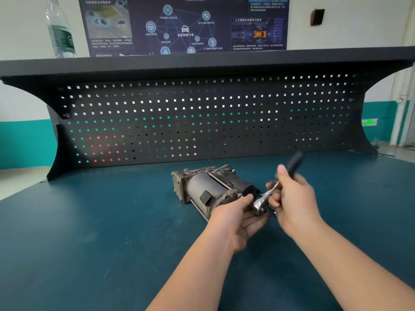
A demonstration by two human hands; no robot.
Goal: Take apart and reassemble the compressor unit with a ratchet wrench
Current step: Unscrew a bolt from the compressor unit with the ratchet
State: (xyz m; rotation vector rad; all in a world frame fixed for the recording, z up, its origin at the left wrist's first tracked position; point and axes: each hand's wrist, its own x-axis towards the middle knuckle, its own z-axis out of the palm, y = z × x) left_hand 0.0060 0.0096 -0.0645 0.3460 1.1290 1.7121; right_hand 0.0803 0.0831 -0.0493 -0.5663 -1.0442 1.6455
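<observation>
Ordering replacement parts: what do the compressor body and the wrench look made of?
Compressor unit: likely cast metal, dull grey and grimy, with matte, unpolished surfaces. Ratchet wrench: polished, chrome-looking steel head with bright glints; its dark matte handle looks like rubber or plastic, though blurred.

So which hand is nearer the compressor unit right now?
Left. The left hand is against the near end of the compressor unit, by the ratchet wrench head. The right hand grips the wrench shaft, off to the unit's right.
</observation>
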